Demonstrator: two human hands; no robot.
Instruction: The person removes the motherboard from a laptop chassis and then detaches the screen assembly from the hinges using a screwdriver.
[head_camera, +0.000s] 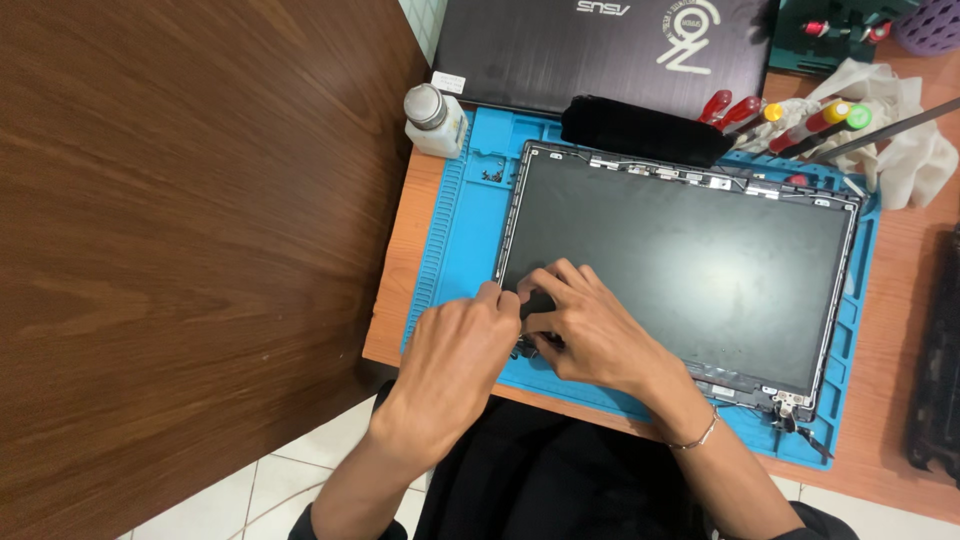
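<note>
A bare laptop screen panel in its dark frame lies flat on a blue work mat. My left hand and my right hand meet at the panel's near left corner. Fingers of both hands press or pinch at that corner by the hinge; what is between them is hidden. A thin bracelet circles my right wrist.
A closed dark laptop lies behind the mat, with a black pouch and several screwdrivers on a white cloth. A small white bottle stands at the mat's far left. A large brown tabletop fills the left.
</note>
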